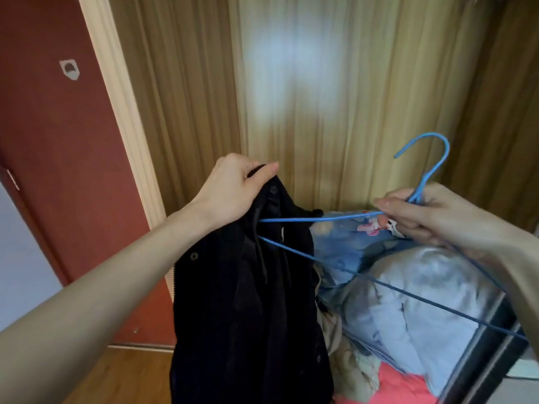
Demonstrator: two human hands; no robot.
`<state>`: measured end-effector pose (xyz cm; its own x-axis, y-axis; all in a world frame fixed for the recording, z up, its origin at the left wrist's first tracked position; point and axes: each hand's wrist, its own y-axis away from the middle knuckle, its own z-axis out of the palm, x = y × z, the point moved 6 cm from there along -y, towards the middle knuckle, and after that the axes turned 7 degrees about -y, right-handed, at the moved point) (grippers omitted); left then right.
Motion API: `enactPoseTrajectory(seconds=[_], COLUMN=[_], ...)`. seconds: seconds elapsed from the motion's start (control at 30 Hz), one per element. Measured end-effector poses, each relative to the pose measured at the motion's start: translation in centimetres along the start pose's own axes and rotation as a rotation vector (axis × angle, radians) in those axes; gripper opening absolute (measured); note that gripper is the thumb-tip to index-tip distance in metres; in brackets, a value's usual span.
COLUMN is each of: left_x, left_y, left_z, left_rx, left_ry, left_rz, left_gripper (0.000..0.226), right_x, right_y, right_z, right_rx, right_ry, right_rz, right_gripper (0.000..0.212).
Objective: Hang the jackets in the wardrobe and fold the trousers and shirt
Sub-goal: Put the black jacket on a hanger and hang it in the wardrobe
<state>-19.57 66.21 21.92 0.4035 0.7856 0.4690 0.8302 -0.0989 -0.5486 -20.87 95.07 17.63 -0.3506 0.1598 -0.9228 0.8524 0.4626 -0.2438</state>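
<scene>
From the head view, the left hand [233, 191] pinches the black jacket [248, 287] by its collar, fingers curled round the cloth, while the right hand [431, 217] grips the blue hanger [320, 218] at its neck, one arm already inside the jacket (probably the shoulder). Best to hold the collar taut and slide the arm fully into the shoulder before seating the other side.

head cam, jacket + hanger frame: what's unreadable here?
- Blue hanger: left end goes into the black jacket; how far it sits, hidden by cloth. Right end cut by the frame edge.
- Jacket hem: cut off at bottom edge.
- Clothes pile: blurred, items not separable.
- Left hand, right hand: fingertips partly hidden.
</scene>
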Motion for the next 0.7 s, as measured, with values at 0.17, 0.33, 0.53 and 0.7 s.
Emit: enactPoseTrajectory(seconds=[0.17,0.33,0.53,0.7], left_x=[3.7,5.9,8.8,8.1], left_y=[0.6,1.1,1.2,2.1], left_z=[2.1,4.3,7.0,7.4], left_rx=[0.045,0.090,0.099,0.005], left_ry=[-0.519,-0.683,-0.735,-0.564], left_rz=[0.124,0.107,0.099,0.123], left_gripper=[0.051,0.048,0.047,0.045], right_x=[-0.9,1.7,3.5,5.3], right_y=[-2.1,-3.3,-3.5,-3.4], right_z=[2.6,4.0,6.7,4.7], right_rx=[-0.004,0.193,0.246,0.392], right_ry=[0.203,0.104,0.139,-0.142], right_rz=[-0.086,-0.058,-0.080,-0.164], right_gripper=[0.035,0.045,0.050,0.037])
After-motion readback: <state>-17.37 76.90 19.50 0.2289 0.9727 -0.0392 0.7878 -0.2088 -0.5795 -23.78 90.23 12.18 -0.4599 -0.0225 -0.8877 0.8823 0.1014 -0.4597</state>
